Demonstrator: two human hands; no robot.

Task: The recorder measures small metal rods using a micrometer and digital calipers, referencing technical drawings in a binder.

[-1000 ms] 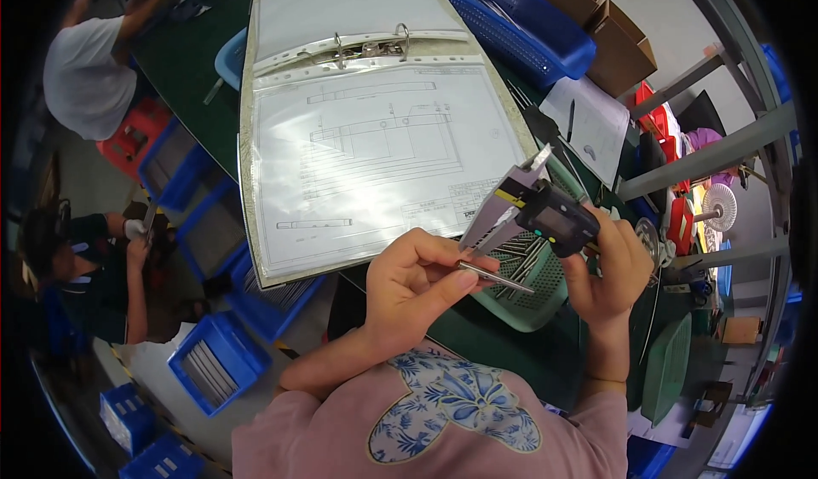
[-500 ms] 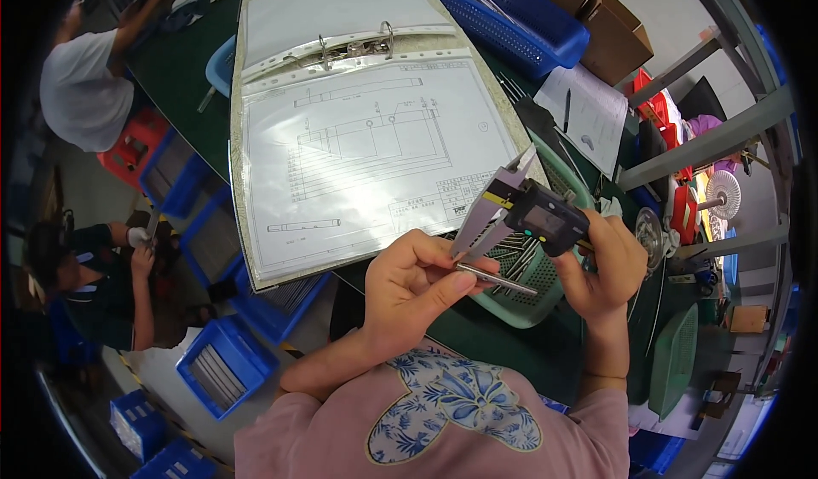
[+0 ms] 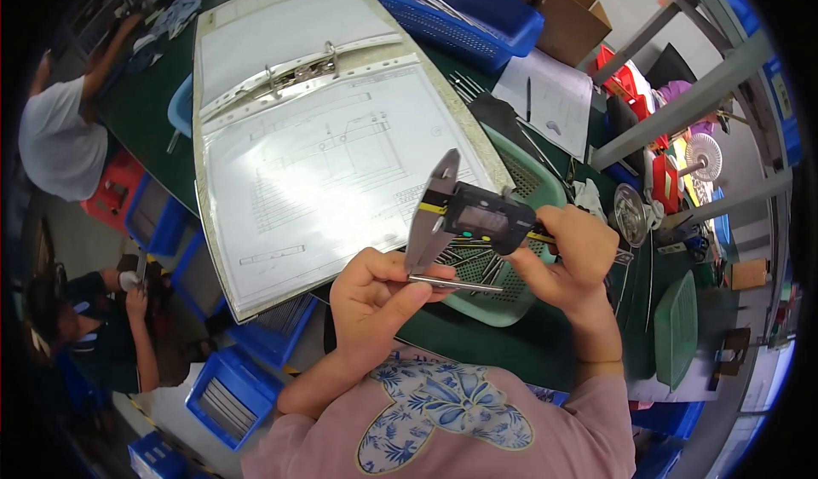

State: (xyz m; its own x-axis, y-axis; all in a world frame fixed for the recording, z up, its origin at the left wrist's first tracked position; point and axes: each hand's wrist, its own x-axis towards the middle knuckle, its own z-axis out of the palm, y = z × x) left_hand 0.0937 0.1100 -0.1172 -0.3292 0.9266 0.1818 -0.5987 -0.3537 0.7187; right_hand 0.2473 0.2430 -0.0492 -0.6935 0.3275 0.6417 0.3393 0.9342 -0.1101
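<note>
L hand (image 3: 375,296) raised w/ fingers curled, thumb + forefinger pinching a thin metal rod (image 3: 454,284) held roughly level. R hand (image 3: 573,257) wrapped around digital caliper (image 3: 473,216), thumb by its display; caliper jaws point down onto the rod. Both held above green basket (image 3: 528,191) at desk's near edge, just right of the open binder (image 3: 315,138).

One digital caliper (image 3: 473,219), one open ring binder (image 3: 315,129), two green baskets (image 3: 545,193), two cardboard boxes (image 3: 562,10)
</note>
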